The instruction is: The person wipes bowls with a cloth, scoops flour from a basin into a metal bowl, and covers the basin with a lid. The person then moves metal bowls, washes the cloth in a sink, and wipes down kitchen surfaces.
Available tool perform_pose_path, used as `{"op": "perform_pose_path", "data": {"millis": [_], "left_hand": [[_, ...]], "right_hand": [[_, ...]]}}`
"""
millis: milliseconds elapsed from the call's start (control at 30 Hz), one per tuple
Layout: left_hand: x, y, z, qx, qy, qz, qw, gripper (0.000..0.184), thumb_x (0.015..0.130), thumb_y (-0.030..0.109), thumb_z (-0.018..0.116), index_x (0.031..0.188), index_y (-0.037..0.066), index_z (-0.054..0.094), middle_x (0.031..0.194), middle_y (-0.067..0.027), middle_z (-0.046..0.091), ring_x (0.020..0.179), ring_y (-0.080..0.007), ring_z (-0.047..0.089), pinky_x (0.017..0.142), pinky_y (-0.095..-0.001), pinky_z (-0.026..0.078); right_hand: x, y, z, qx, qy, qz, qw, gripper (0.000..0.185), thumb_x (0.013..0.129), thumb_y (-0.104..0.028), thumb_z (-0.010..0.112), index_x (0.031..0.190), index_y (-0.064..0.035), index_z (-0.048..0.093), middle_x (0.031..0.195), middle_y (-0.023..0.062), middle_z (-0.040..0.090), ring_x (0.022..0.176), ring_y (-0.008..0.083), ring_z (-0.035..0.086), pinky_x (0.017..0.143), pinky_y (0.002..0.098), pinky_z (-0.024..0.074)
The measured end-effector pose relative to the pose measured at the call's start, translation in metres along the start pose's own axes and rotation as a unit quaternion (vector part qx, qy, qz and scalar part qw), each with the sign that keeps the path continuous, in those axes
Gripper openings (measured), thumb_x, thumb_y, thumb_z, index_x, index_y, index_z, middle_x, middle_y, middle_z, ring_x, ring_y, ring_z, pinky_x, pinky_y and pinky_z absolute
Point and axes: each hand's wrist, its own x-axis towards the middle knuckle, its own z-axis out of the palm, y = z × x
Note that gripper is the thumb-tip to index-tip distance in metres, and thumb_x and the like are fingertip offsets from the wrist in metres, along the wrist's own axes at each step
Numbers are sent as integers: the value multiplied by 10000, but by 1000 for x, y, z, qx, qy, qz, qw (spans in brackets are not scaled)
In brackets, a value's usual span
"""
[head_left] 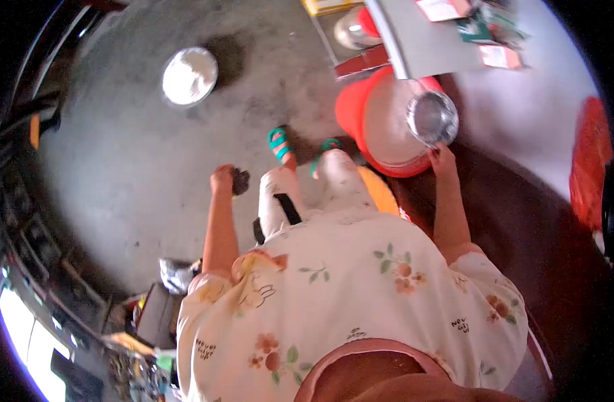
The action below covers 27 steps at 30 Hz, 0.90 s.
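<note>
My left hand [221,179] is closed at my side on a dark, lumpy clump [240,181]; its exact kind is too blurred to tell. With my right hand [442,159], fingers closed, I grip the near rim of a shiny metal bowl [433,119]. The bowl is over the right side of a large red tub [351,107], whose inside looks pale and greyish. Whether the bowl touches the tub's contents I cannot tell. Out on the floor to the upper left stands a round metal basin [190,76] with a bright whitish inside.
A light-topped table [427,50] juts over the tub's far side, with small boxes [500,57] on it. A red cloth or bag [590,164] hangs at the far right. A silvery bag [177,275] lies behind my left arm. Grey concrete floor [129,161] extends leftward.
</note>
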Motion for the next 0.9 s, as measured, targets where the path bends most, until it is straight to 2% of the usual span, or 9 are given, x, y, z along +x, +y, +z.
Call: {"op": "perform_pose_path", "data": {"millis": [67,333,400,500,567,633,667,800,900], "left_hand": [[13,-13,-23,51,0,9,999,143,846,111,568,940,34,643,815,-78,634,723,-200,603,656,-354,522],[63,-38,-64,388,-32,182,903,173,850,169,542,874,72,684,828,-58,643,785,-190,603,677,-354,499],[36,-7,-39,111,30,-35,993,195,859,203,526,904,101,687,824,-51,645,784,-180,603,701,-350,496],[47,28,-23,314,10,97,944,192,856,191,521,916,116,687,829,-53,650,776,-180,603,714,-344,494],[73,45,-18,202,26,-33,978,194,855,191,520,917,119,689,854,-46,656,780,-189,603,717,-349,492],[116,35,-35,592,-66,183,782,201,859,214,533,926,103,686,885,-44,656,794,-195,608,717,-351,490],[116,42,-30,595,-68,180,781,201,859,214,533,926,103,686,885,-44,656,794,-195,608,717,-351,490],[100,84,4,441,-36,77,894,220,862,210,500,895,79,673,851,-60,656,783,-209,623,703,-360,495],[103,109,13,210,-20,-22,977,216,861,224,539,946,84,679,918,-82,652,843,-226,614,725,-362,492]], "right_hand": [[10,-56,8,497,163,238,818,187,789,-71,622,931,20,543,877,115,566,776,227,571,645,317,542],[108,-85,-11,571,87,149,803,182,837,-53,594,963,51,513,922,134,553,831,214,561,685,274,546],[126,-85,-16,600,73,146,783,168,837,-43,589,954,53,516,896,133,563,799,213,567,669,274,551],[170,-125,-15,586,101,181,784,184,824,-44,592,976,33,520,906,126,556,817,220,567,668,316,558],[184,-141,-20,583,100,185,785,157,837,-50,576,962,28,523,898,123,561,796,217,569,656,320,563],[190,-151,-24,584,109,201,779,144,842,-52,569,956,25,525,884,121,565,775,211,574,655,314,563],[193,-155,-25,587,117,211,773,132,848,-55,562,949,22,526,871,119,569,755,206,578,654,309,563],[198,-147,-24,299,45,-22,953,160,815,-48,612,894,60,523,867,133,558,787,240,569,682,300,570],[211,-166,-25,566,140,236,778,173,813,-60,619,885,62,521,870,134,550,796,250,566,693,311,572]]}}
